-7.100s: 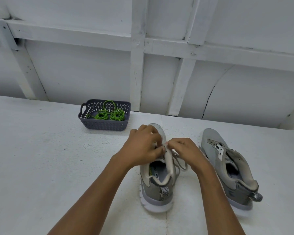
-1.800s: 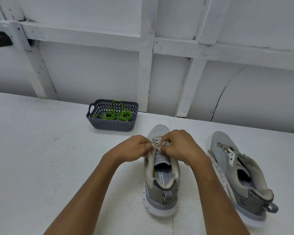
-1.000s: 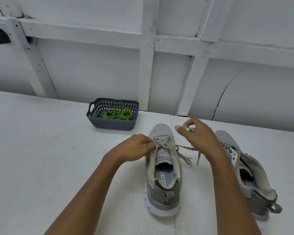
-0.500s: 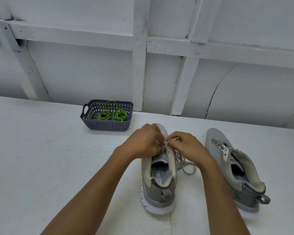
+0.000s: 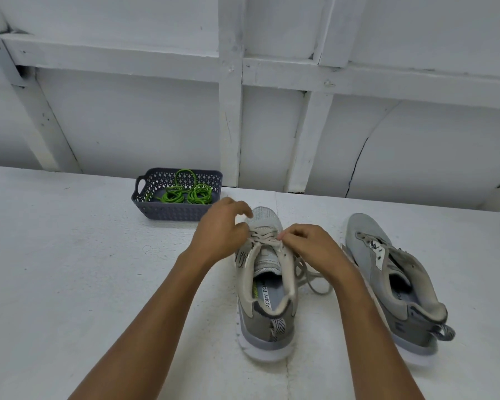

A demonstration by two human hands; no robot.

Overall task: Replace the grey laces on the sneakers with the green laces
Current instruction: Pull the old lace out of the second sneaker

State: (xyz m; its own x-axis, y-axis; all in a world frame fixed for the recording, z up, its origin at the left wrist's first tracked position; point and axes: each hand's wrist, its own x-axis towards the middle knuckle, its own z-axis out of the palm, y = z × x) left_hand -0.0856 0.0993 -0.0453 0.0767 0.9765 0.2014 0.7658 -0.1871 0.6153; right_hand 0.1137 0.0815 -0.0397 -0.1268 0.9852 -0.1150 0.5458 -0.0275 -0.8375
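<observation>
Right fingers [image 5: 293,230] pinching grey lace [image 5: 264,241], green laces [image 5: 185,194] beyond left hand [image 5: 223,232]

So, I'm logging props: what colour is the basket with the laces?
Dark grey basket, best in the head view.

Your left hand [image 5: 218,229] covers the left eyelets of the grey mesh sneaker [image 5: 267,287] toward the front edge of the white table [image 5: 70,269], so you cannot tell whether it grips the flat grey lace [image 5: 315,284]. Your right hand [image 5: 312,243] hides the stretch it pinches. Both forearms run off the bottom edge.
</observation>
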